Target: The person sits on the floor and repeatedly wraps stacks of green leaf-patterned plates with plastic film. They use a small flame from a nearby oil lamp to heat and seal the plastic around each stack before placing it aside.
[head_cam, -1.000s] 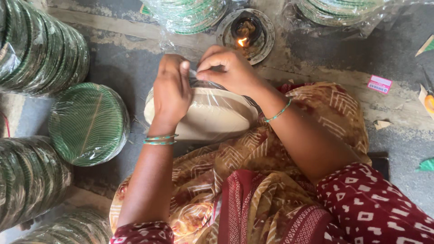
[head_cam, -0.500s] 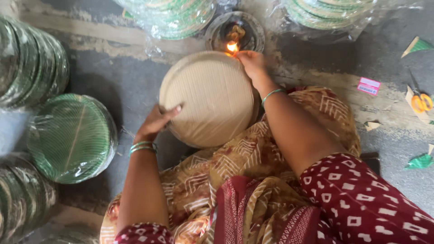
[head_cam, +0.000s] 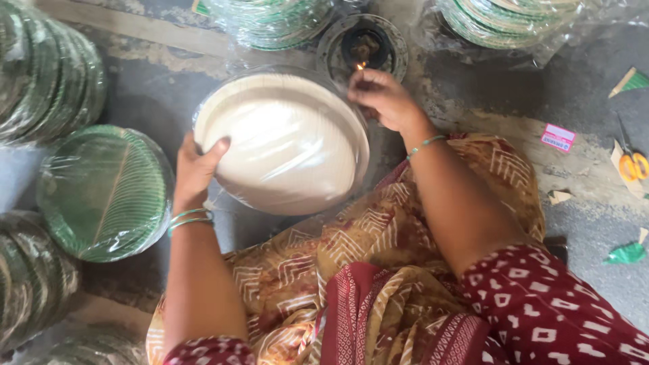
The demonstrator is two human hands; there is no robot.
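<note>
A stack of pale round paper plates (head_cam: 284,142) wrapped in clear plastic stands tilted on its edge above my lap. My left hand (head_cam: 196,169) grips its left rim. My right hand (head_cam: 385,100) pinches the plastic at the stack's upper right edge, holding it against a small flame (head_cam: 360,66). The flame burns at the near rim of a round dark metal dish (head_cam: 365,47) on the floor just beyond.
Wrapped stacks of green leaf-pattern plates lie around: one flat at the left (head_cam: 105,192), rolls at the far left (head_cam: 47,74) and along the top (head_cam: 277,20). Orange-handled scissors (head_cam: 632,162), a pink label (head_cam: 558,137) and green paper scraps (head_cam: 629,253) lie on the grey floor at right.
The plate stack was turned from lying flat on my lap to standing with its face up towards me. My right hand moved its edge to the flame; my left hand shifted to the left rim.
</note>
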